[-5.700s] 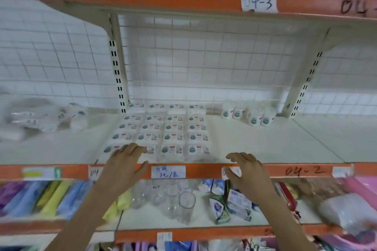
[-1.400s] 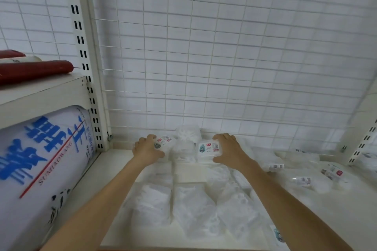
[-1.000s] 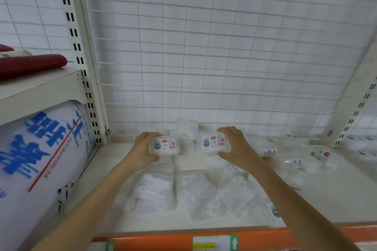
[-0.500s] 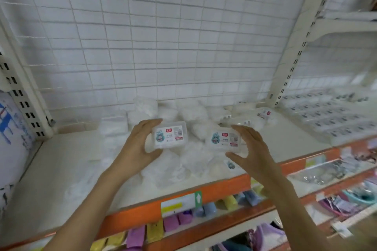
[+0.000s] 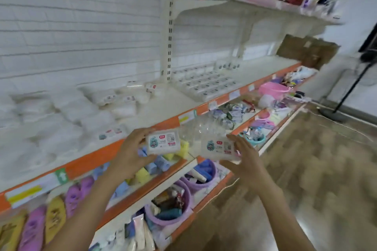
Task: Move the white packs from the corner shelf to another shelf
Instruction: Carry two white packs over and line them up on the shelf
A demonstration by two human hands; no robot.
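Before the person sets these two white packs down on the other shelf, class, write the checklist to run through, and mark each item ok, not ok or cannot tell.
1. Left hand grips its white pack firmly, thumb below and fingers over the top: ok.
2. Right hand holds the second pack between thumb and fingers: ok.
3. Both packs are clear of the orange shelf edge: ok, they are held out in front of it.
4. Free space beside the rows of packs already on the target shelf: ok, bare shelf shows to their right.
5. Label faces readable and upward: ok.
6. Packs undamaged: cannot tell, the picture is blurred.
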